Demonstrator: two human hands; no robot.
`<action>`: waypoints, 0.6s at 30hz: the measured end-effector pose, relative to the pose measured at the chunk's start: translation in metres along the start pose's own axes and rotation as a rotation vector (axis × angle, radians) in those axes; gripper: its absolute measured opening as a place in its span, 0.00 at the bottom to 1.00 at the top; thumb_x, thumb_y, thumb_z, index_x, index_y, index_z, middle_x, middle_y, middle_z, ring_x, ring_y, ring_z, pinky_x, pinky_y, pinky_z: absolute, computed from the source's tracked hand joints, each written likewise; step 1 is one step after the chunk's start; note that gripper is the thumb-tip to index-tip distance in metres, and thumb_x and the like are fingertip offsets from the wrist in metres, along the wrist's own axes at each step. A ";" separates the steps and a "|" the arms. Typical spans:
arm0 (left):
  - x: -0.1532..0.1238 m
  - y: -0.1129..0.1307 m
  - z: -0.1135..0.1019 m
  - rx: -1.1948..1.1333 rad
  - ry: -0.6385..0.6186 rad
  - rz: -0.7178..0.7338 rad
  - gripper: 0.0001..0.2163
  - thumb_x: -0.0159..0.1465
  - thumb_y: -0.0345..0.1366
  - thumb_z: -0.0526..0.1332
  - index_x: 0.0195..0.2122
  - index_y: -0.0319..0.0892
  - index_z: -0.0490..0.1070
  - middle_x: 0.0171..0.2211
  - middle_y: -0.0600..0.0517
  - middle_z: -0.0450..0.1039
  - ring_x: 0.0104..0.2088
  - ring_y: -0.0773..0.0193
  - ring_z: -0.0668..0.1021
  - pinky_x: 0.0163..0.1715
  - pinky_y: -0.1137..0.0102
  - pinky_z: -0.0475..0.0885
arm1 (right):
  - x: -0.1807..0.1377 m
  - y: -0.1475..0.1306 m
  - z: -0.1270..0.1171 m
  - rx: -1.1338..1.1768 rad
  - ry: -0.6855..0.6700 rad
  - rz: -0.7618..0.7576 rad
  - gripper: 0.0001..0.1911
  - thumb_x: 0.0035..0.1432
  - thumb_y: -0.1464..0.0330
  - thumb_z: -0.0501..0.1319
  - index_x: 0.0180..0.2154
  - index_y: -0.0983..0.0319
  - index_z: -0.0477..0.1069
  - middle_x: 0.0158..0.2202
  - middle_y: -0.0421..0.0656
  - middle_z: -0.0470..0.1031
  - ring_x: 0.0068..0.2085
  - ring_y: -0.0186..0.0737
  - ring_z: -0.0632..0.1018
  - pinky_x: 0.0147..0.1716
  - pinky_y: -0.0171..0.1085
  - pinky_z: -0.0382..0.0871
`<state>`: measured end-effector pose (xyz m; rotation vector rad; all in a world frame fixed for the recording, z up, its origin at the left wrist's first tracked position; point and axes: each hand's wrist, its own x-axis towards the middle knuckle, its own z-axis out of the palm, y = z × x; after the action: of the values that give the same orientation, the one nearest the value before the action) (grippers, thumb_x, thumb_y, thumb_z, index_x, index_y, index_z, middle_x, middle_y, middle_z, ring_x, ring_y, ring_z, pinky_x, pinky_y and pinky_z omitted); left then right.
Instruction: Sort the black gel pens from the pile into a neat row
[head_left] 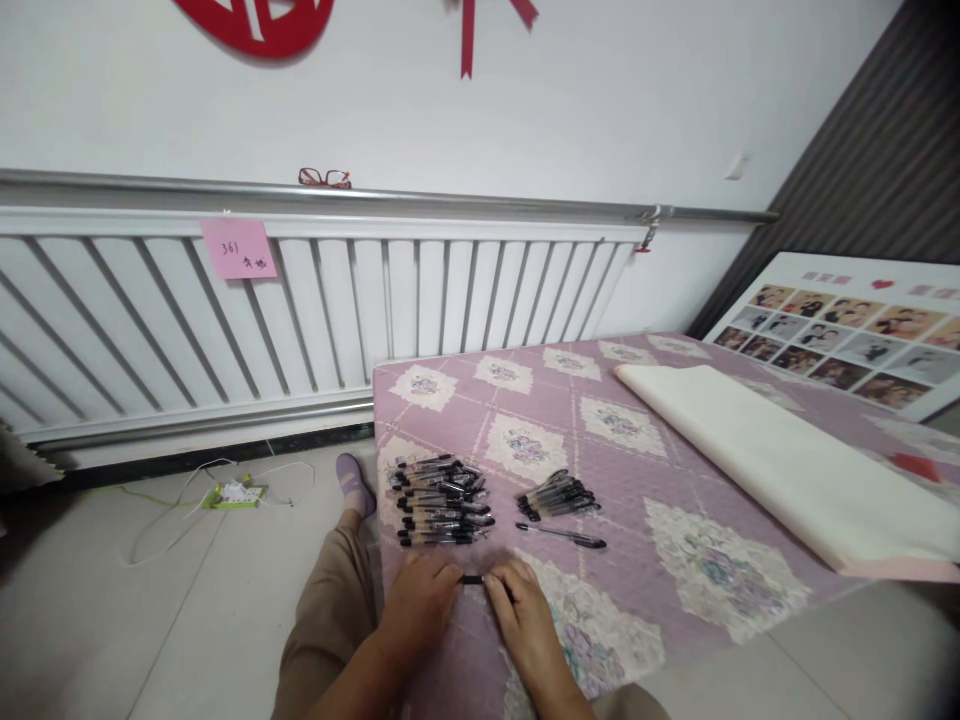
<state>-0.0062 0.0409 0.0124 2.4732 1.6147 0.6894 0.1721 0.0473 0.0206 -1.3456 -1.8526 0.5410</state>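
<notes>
Between my two hands, near the front left of the flowered cloth, a dark pen [472, 580] lies level. My left hand [421, 598] is closed around its left end, and my right hand [523, 600] grips the right end. Only a short black stretch of the pen shows; the fingers hide the rest. Just beyond my left hand, a large pile of black-and-clear pens [439, 505] is stacked in rows. A smaller bunch of pens [559, 494] lies to its right. One single pen [561, 535] rests apart, in front of that bunch.
A purple patterned cloth [480, 420] covers the surface. On its right lies a folded cream sheet [750, 450], with a photo board [832, 330] behind. A white radiator [442, 290] runs along the wall. A power strip [236, 495] with cables is on the floor at left.
</notes>
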 end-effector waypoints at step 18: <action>0.000 -0.002 0.001 -0.025 0.026 0.015 0.06 0.63 0.32 0.55 0.37 0.45 0.72 0.34 0.51 0.74 0.38 0.57 0.75 0.42 0.63 0.67 | 0.002 -0.003 -0.003 0.021 -0.058 -0.004 0.16 0.62 0.63 0.53 0.24 0.59 0.66 0.26 0.41 0.70 0.33 0.42 0.72 0.35 0.38 0.65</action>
<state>-0.0080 0.0416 0.0110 2.4717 1.5878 0.7427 0.1721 0.0479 0.0257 -1.3240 -1.8909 0.6019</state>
